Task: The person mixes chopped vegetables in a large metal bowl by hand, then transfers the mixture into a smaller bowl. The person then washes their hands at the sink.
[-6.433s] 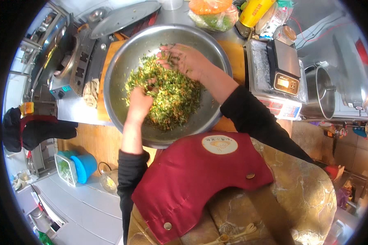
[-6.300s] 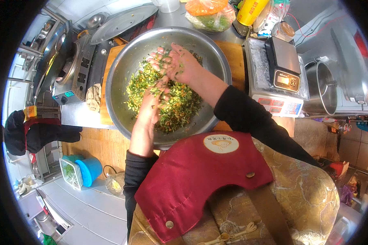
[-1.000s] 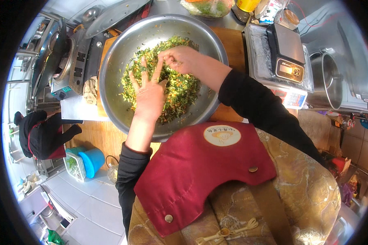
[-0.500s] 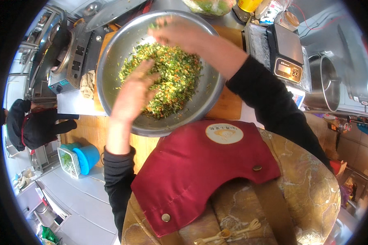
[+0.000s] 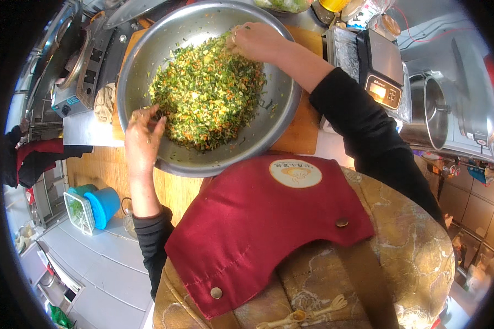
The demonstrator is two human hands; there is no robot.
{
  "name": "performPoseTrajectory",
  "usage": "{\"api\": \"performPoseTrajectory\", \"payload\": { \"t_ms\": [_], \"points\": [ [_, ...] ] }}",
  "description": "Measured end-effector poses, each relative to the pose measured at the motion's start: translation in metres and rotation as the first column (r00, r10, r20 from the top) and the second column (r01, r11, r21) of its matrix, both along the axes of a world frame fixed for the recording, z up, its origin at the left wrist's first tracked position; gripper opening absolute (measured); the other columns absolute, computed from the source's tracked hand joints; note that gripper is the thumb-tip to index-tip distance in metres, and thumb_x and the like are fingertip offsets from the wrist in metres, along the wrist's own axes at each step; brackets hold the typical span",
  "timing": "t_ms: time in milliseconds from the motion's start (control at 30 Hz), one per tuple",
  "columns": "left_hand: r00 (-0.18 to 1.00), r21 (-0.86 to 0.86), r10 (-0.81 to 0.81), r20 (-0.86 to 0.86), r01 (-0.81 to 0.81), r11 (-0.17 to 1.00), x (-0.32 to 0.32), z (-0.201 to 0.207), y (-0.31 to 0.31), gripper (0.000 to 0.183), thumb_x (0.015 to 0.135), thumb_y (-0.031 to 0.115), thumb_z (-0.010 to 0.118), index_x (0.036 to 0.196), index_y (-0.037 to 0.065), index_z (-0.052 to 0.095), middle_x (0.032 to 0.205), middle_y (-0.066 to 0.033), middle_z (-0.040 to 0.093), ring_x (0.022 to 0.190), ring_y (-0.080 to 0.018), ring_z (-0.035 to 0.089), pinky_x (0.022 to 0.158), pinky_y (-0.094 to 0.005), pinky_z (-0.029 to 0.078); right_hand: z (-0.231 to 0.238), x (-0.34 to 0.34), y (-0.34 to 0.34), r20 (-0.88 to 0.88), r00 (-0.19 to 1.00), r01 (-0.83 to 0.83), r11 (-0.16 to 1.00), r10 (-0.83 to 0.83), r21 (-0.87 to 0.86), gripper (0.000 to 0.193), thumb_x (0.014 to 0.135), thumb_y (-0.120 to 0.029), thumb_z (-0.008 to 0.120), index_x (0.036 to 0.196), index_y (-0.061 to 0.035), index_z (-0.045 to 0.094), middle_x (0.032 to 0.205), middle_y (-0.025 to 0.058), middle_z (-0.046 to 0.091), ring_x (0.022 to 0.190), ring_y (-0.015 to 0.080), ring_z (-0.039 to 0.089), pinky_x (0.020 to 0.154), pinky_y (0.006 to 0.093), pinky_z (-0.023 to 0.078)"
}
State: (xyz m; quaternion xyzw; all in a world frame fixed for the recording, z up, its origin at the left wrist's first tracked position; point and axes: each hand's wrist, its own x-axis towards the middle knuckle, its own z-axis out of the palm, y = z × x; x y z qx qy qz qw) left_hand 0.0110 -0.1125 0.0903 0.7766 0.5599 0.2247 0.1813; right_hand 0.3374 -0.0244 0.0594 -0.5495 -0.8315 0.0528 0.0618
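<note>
Chopped vegetables (image 5: pixel 208 98) heaped in steel bowl (image 5: pixel 141 61), bowl set on wooden board (image 5: pixel 307 123). Left hand (image 5: pixel 142 140) held over bowl's left rim, grip loosely open. Right hand (image 5: pixel 256 41) placed at heap's far-right edge; grip closure can't be told.

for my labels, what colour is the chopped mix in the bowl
Chopped mix: green, pale yellow and orange, clearest in the head view.

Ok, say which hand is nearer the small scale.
Right. The right hand, over the bowl, is left of the scale; the left hand, over the bowl's left rim, is farther.
</note>
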Motion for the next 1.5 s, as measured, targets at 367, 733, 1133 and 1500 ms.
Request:
{"api": "performPoseTrajectory", "payload": {
  "t_ms": [367, 733, 1133, 1500],
  "points": [
    [0.976, 0.018, 0.164, 0.146, -0.168, 0.986, -0.001, -0.017, -0.009, 0.017, 0.088, 0.009, 0.061, 0.102, 0.001, 0.067, 0.092, -0.0136, 0.065, 0.078, -0.0229, 0.065, 0.073, -0.0325, 0.051, -0.045, -0.041, 0.027, 0.088, 0.995, -0.025, 0.973, 0.047, -0.230, 0.017, 0.081, -0.027, 0.067, 0.084, -0.0110, 0.070, 0.089, 0.0095, 0.064, 0.090, 0.0264, 0.063, 0.076, 0.0418, 0.051],
    [0.981, 0.081, 0.158, 0.110, -0.167, 0.983, 0.003, -0.010, -0.009, 0.014, 0.089, 0.009, 0.059, 0.099, 0.002, 0.067, 0.092, -0.0150, 0.064, 0.087, -0.0286, 0.063, 0.077, -0.0356, 0.050, 0.053, -0.032, 0.012, -0.715, 0.390, -0.387, 0.601, -0.580, -0.699, 0.024, 0.087, -0.028, 0.065, 0.087, -0.0040, 0.067, 0.072, -0.0019, 0.054, 0.066, 0.0065, 0.046, 0.054, 0.0226, 0.037],
    [0.972, 0.081, 0.158, 0.175, -0.174, 0.981, 0.005, -0.004, -0.009, 0.011, 0.084, 0.003, 0.060, 0.093, 0.003, 0.067, 0.090, -0.0160, 0.064, 0.083, -0.0300, 0.063, 0.074, -0.0363, 0.051, 0.165, -0.052, -0.031, -0.914, 0.135, -0.651, 0.730, 0.382, 0.209, 0.023, 0.090, -0.013, 0.059, 0.107, 0.0017, 0.062, 0.088, 0.0037, 0.059, 0.063, 0.0050, 0.045, 0.047, 0.0181, 0.032],
    [0.977, 0.202, 0.196, 0.089, -0.210, 0.956, 0.007, -0.004, -0.008, 0.007, 0.082, 0.009, 0.063, 0.088, 0.007, 0.068, 0.088, -0.0110, 0.065, 0.079, -0.0316, 0.063, 0.068, -0.0383, 0.051, 0.235, -0.069, -0.116, -0.804, -0.314, -0.918, -0.054, -0.504, 0.392, 0.039, 0.083, 0.005, 0.058, 0.121, 0.0102, 0.054, 0.117, 0.0247, 0.059, 0.106, 0.0274, 0.058, 0.088, 0.0351, 0.047]
  ]
}}
